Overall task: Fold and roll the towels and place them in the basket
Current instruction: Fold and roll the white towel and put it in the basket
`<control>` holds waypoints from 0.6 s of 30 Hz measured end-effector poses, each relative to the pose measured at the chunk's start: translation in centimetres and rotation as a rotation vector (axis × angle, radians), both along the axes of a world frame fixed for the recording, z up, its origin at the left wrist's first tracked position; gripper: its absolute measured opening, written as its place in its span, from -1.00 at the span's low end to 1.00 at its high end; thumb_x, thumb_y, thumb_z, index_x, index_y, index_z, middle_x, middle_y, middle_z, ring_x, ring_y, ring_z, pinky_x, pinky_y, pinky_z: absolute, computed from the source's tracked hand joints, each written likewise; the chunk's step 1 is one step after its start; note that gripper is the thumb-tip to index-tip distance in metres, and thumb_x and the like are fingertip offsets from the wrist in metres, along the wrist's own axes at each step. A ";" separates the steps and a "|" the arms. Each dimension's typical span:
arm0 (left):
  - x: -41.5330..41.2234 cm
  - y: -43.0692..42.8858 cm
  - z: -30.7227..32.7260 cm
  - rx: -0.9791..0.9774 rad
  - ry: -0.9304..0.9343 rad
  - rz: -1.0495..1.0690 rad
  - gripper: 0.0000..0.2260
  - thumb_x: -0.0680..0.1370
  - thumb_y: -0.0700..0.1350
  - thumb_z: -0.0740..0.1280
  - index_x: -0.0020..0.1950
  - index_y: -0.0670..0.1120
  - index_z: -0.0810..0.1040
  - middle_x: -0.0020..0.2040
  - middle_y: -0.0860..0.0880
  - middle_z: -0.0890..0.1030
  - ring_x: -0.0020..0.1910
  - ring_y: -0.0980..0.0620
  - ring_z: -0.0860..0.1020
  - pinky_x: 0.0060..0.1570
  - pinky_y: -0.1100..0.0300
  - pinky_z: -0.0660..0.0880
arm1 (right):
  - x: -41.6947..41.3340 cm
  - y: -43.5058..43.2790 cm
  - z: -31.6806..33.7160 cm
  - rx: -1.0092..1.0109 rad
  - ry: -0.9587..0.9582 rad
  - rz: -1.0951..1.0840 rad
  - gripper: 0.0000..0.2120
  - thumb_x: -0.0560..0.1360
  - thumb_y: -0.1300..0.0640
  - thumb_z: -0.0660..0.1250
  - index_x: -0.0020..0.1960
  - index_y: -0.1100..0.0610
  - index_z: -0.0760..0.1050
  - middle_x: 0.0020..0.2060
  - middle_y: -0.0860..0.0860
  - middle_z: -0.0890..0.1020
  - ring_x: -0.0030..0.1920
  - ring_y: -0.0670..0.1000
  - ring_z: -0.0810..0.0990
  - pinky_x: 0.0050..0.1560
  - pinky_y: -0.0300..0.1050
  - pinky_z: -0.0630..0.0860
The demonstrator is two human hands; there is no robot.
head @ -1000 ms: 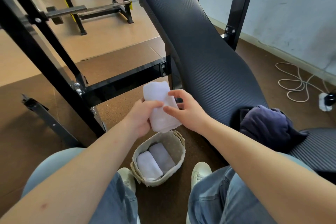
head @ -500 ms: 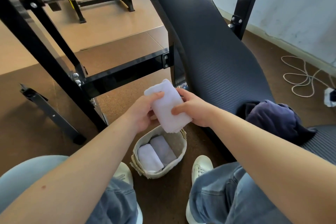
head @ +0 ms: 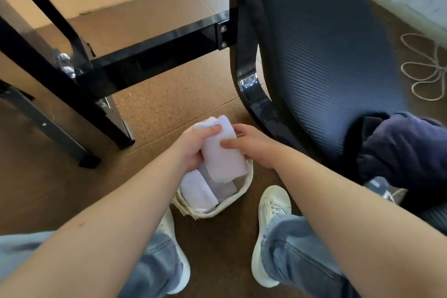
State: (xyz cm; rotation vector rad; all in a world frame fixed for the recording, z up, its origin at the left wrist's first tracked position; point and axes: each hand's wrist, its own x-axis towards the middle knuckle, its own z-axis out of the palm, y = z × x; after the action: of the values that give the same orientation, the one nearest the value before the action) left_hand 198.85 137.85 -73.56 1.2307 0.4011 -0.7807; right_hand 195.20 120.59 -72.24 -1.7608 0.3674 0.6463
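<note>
I held the rolled white cloth towel point(head: 222, 155) in both hands, right over the small white woven basket point(head: 219, 210) on the brown floor point(head: 181, 104). My left hand point(head: 193, 146) had its grip round the top part of the roll, thumb on the front and fingers curled behind. My right hand point(head: 254, 149) pinched the other side, thumb on the front too. Both grips were closed tight on the towel.

The roll's long way ran from far and a bit left down to near and a bit right. Its low end pointed into the right side of the basket. I could not tell if it touched anything inside. Two other rolled towels point(head: 198, 190) lay side by side in the left and middle, so I think the free room was on the right, nearer my right hand.

The towel looked soft, thick and neatly rolled, with a loose edge at the bottom. I judged it must go down and turn a little to lie along the other two.
</note>
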 end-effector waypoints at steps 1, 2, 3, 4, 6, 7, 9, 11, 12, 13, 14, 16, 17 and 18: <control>0.2 -0.1 -1.1 -0.011 0.013 0.000 -0.37 0.40 -0.10 0.57 0.44 -0.16 0.48 0.24 -0.31 0.64 0.16 -0.27 0.66 0.00 -0.15 0.64 | 0.4 -0.1 -1.1 -0.024 -0.005 0.006 -0.54 0.52 0.03 0.50 0.36 -0.03 0.43 0.14 -0.05 0.62 0.14 -0.01 0.62 0.15 0.08 0.64; 0.5 -0.1 -2.4 -0.009 0.020 -0.002 -0.33 0.36 -0.08 0.59 0.44 -0.15 0.48 0.25 -0.30 0.63 0.17 -0.27 0.65 0.00 -0.13 0.63 | 0.8 -0.2 -2.2 -0.054 -0.004 0.020 -0.48 0.51 0.03 0.51 0.40 -0.04 0.42 0.17 -0.05 0.61 0.17 0.01 0.61 0.19 0.12 0.63; 0.7 -0.3 -3.4 0.018 0.011 -0.007 -0.35 0.37 -0.08 0.59 0.42 -0.13 0.50 0.24 -0.28 0.64 0.16 -0.24 0.65 -0.04 -0.09 0.64 | 1.2 -0.3 -3.2 -0.091 -0.004 0.042 -0.44 0.50 0.03 0.52 0.44 -0.07 0.40 0.20 -0.06 0.59 0.20 0.01 0.59 0.21 0.13 0.62; 0.8 -0.3 -4.4 0.057 -0.008 -0.013 -0.42 0.40 -0.09 0.56 0.40 -0.11 0.52 0.23 -0.24 0.65 0.13 -0.19 0.66 -0.11 -0.02 0.64 | 1.4 -0.4 -4.0 -0.128 -0.001 0.071 -0.43 0.51 0.05 0.51 0.45 -0.10 0.38 0.22 -0.07 0.57 0.22 0.01 0.57 0.21 0.12 0.62; 0.9 -0.5 -6.8 0.162 -0.014 -0.022 -0.46 0.47 -0.07 0.54 0.42 -0.06 0.48 0.24 -0.16 0.64 0.13 -0.13 0.65 -0.18 0.04 0.63 | 1.8 -0.5 -5.8 -0.191 0.003 0.127 -0.42 0.55 0.09 0.46 0.48 -0.14 0.33 0.22 -0.10 0.53 0.22 -0.01 0.53 0.15 -0.01 0.61; 0.9 -0.6 -7.9 0.224 -0.007 -0.023 -0.45 0.51 -0.04 0.52 0.45 -0.03 0.44 0.27 -0.12 0.60 0.17 -0.12 0.62 -0.16 0.03 0.62 | 1.8 -0.5 -6.7 -0.222 0.003 0.145 -0.42 0.57 0.10 0.43 0.50 -0.16 0.30 0.21 -0.11 0.50 0.20 -0.03 0.51 0.10 -0.07 0.58; 0.5 -0.6 -10.0 0.372 -0.023 -0.050 -0.47 0.59 0.02 0.44 0.51 0.01 0.35 0.31 -0.05 0.53 0.24 -0.09 0.56 -0.06 0.03 0.62 | 1.9 -0.6 -8.8 -0.293 0.010 0.153 -0.40 0.59 0.12 0.38 0.53 -0.19 0.24 0.24 -0.10 0.47 0.21 -0.04 0.48 0.07 -0.11 0.52; -0.2 -0.6 -11.7 0.617 -0.139 -0.183 -0.55 0.63 0.06 0.34 0.51 0.05 0.36 0.28 0.00 0.54 0.27 -0.06 0.53 0.15 -0.04 0.59 | 1.8 -0.6 -11.0 -0.361 0.024 0.153 -0.38 0.59 0.13 0.33 0.56 -0.20 0.19 0.32 -0.04 0.49 0.27 0.03 0.50 0.12 -0.05 0.55; -0.6 -0.5 -12.5 0.750 -0.234 -0.290 -0.61 0.64 0.05 0.31 0.47 0.07 0.40 0.24 0.02 0.57 0.26 -0.04 0.54 0.22 -0.07 0.57 | 1.7 -0.6 -11.9 -0.394 0.031 0.160 -0.37 0.60 0.13 0.31 0.57 -0.19 0.16 0.34 -0.02 0.49 0.29 0.07 0.51 0.15 -0.01 0.57; -1.1 -0.4 -13.1 0.863 -0.337 -0.416 -0.66 0.64 0.03 0.30 0.42 0.08 0.45 0.21 0.03 0.59 0.24 -0.03 0.56 0.23 -0.07 0.56 | 1.5 -0.5 -12.9 -0.431 0.027 0.175 -0.37 0.61 0.13 0.30 0.59 -0.17 0.14 0.35 -0.01 0.49 0.30 0.09 0.52 0.18 0.02 0.58; -1.6 -0.3 -13.7 0.953 -0.433 -0.556 -0.68 0.63 0.01 0.30 0.40 0.08 0.47 0.22 0.02 0.60 0.24 -0.03 0.57 0.23 -0.05 0.57 | 1.3 -0.4 -13.7 -0.473 0.003 0.195 -0.36 0.61 0.15 0.28 0.60 -0.15 0.13 0.36 0.01 0.49 0.30 0.10 0.53 0.19 0.02 0.58; -2.3 0.1 -15.0 1.098 -0.607 -0.873 -0.63 0.62 0.02 0.32 0.43 0.05 0.45 0.34 0.00 0.53 0.32 -0.05 0.50 0.29 -0.01 0.53 | 1.0 0.1 -15.3 -0.545 -0.066 0.239 -0.34 0.61 0.18 0.28 0.60 -0.16 0.09 0.33 0.02 0.51 0.24 0.07 0.55 0.06 -0.07 0.61; -2.6 0.2 -15.8 1.153 -0.675 -1.029 -0.59 0.61 0.06 0.31 0.46 0.04 0.41 0.43 -0.02 0.46 0.40 -0.08 0.42 0.37 -0.03 0.46 | 1.0 0.3 -16.0 -0.568 -0.091 0.254 -0.32 0.61 0.19 0.29 0.59 -0.18 0.07 0.32 0.01 0.51 0.21 0.05 0.56 -0.01 -0.11 0.60; -2.8 0.3 -16.4 1.181 -0.734 -1.157 -0.54 0.61 0.10 0.29 0.50 0.06 0.36 0.51 -0.05 0.36 0.49 -0.12 0.31 0.47 -0.08 0.34 | 0.9 0.5 -16.6 -0.584 -0.108 0.263 -0.30 0.60 0.18 0.31 0.58 -0.20 0.05 0.33 0.01 0.49 0.24 0.06 0.55 0.02 -0.10 0.60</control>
State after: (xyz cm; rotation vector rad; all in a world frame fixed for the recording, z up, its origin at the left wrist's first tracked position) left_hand 196.01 138.15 -90.00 2.8234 -0.6682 -0.9574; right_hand 196.13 121.12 -88.84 -2.4211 0.2653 0.6664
